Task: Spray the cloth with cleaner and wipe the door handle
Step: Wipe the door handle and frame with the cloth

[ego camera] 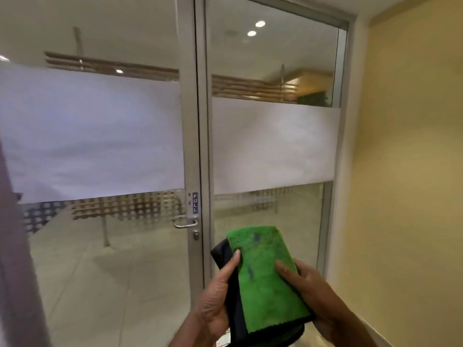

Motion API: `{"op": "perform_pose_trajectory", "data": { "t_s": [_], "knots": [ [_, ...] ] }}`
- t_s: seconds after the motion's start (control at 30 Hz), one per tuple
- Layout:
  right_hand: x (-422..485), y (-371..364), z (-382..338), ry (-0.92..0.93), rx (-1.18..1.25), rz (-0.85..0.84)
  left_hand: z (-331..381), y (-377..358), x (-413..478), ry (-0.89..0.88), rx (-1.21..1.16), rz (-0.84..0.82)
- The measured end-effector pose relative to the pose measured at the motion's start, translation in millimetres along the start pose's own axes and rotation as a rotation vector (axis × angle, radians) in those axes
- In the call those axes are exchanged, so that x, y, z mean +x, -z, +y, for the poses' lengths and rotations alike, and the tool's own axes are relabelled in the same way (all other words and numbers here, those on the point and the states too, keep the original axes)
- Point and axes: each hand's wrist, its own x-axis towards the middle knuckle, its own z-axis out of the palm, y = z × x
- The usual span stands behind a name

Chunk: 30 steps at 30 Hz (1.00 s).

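Item 1, cloth (265, 276): green pile face turned upward, folded into an oblong pad over a dark backing layer (233, 294); carried in both hands in front of the glass door (112, 259), low in the view. The folding is judged to give a firm, palm-sized wiping face

Item 2, left hand (216, 301): placed under the pad's left edge, thumb laid over the green face, grip closed on the cloth; judged to serve as the support

Item 3, right hand (315, 286): cupped beneath the right edge, thumb pressed on the green face, grip likewise closed on the cloth; the pad is thereby kept flat and presented upward, as a spraying target would be

Item 4, door handle (186, 222): metal lever on the door's aluminium stile, beneath a PULL label (195, 202) and above a keyhole (196, 235); set beyond and left of the cloth, apart from it, not touched

Item 5, cleaner: no bottle is seen

Status: whether the cloth is damp cannot be told; wiping is judged not yet begun
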Motion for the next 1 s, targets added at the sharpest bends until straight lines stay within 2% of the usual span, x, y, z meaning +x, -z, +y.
{"op": "perform_pose_trajectory", "data": {
  "t_s": [0.23, 0.53, 0.63, 0.77, 0.87, 1.0],
  "knots": [
    [70, -69, 24, -0.124, 0.196, -0.109, 45, 65, 25, -0.040, 0.054, 0.103],
    [168, -126, 48, -0.071, 0.317, 0.003, 98, 151, 94, -0.105, 0.352, 0.237],
    [203, -136, 56, -0.092, 0.334, 0.016, 104, 178, 124, -0.111, 0.372, 0.303],
    [252, -143, 79, -0.239, 0.391, 0.002, 106, 207, 168, -0.095, 0.328, 0.325],
    [294, -140, 96, -0.402, 0.394, -0.069, 103, 224, 208, -0.095, 0.309, 0.373],
    [357, -135, 110, -0.478, 0.360, -0.144, 108, 245, 267, -0.074, 0.276, 0.441]
  ]
}}
